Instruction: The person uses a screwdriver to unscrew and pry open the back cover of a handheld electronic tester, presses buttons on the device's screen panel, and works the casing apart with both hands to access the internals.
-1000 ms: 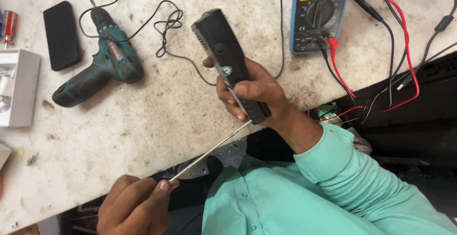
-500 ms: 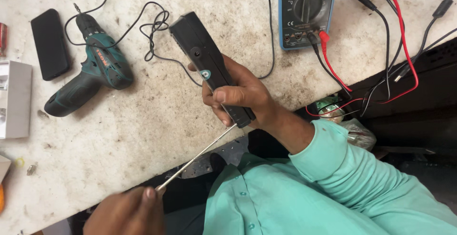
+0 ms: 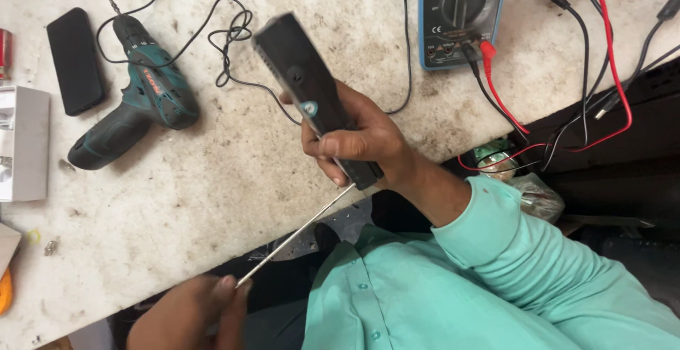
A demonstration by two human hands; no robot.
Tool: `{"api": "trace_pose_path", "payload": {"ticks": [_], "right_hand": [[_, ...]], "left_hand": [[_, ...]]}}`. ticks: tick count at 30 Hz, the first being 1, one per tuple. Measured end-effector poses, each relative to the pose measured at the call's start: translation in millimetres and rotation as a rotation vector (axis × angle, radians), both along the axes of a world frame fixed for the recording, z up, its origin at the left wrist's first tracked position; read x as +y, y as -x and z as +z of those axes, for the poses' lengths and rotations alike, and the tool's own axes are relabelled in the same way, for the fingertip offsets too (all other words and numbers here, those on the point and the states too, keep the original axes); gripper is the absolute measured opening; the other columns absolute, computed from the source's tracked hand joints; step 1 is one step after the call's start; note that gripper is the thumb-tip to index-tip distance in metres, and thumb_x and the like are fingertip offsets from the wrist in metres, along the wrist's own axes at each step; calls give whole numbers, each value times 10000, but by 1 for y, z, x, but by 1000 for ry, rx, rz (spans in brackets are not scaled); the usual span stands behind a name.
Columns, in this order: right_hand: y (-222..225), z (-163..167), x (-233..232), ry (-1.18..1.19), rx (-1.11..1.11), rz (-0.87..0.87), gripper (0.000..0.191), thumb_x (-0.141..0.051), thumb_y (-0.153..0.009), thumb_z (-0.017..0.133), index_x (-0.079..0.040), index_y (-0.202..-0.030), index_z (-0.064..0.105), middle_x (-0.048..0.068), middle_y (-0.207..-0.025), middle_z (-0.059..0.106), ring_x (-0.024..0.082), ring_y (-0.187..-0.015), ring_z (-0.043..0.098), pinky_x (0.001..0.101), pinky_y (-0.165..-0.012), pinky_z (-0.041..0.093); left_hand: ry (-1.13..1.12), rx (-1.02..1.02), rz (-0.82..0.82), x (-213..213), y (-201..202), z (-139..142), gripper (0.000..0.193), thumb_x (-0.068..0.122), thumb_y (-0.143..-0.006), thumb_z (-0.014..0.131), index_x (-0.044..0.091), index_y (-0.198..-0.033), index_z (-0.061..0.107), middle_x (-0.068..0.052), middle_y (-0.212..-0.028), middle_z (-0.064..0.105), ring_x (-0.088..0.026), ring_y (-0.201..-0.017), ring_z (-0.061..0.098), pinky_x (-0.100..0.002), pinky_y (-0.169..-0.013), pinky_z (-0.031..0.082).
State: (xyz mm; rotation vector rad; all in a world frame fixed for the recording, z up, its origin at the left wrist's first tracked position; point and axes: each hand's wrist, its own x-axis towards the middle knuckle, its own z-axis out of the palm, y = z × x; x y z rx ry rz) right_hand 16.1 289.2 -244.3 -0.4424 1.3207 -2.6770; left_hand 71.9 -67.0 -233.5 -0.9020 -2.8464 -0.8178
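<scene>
My right hand grips the lower half of a long black box-shaped device, held tilted above the workbench. A thin metal rod runs from the device's lower end down and to the left. My left hand, at the bottom edge of the view, pinches the rod's far tip between its fingertips. A teal sleeve covers my right forearm.
A teal cordless drill lies on the bench to the left, beside a black phone and a white box. A thin black cable loops behind the device. A blue multimeter with red and black leads sits at the top right.
Both hands, the device and the rod have drifted slightly left and down in the view. Both grips are unchanged.
</scene>
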Motion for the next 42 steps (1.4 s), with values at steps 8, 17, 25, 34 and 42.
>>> {"api": "trace_pose_path", "payload": {"ticks": [8, 17, 25, 34, 42], "right_hand": [[2, -2, 7, 31, 45, 28, 791, -248, -873, 703, 48, -1538, 391, 110, -852, 565, 128, -571, 595, 265, -569, 514], [2, -2, 1, -18, 1, -1, 778, -273, -873, 684, 55, -1508, 376, 104, -850, 552, 132, -605, 597, 268, -576, 532], [2, 0, 3, 42, 35, 15, 809, -284, -843, 681, 78, -1500, 375, 103, -814, 546, 139, -587, 591, 269, -551, 519], [-4, -1, 0, 84, -48, 19, 765, -284, -863, 667, 78, -1473, 382, 128, -864, 557, 154, -601, 598, 270, -558, 518], [0, -1, 1, -4, 41, 24, 823, -313, -842, 703, 66, -1493, 371, 104, -821, 541, 139, -593, 589, 287, -552, 532]], "left_hand": [[-427, -752, 211, -6, 19, 1, 215, 251, -886, 725, 43, -941, 715, -83, -740, 729, -151, -564, 648, -295, -540, 535], [250, -381, -14, 36, 25, 48, 167, 346, -905, 668, 186, -954, 675, 13, -710, 719, -32, -632, 716, -190, -588, 552], [-602, -722, -82, 16, 22, 37, 199, 201, -986, 659, 15, -935, 705, -142, -876, 735, -144, -783, 739, -273, -630, 632], [1054, -328, -143, 23, 14, 50, 232, 392, -1052, 484, 252, -961, 645, 45, -922, 636, -77, -738, 620, -307, -685, 485], [-522, -826, 138, 1, 24, 23, 123, 283, -888, 695, 162, -907, 711, -17, -822, 691, -88, -680, 671, -257, -582, 524]]}}
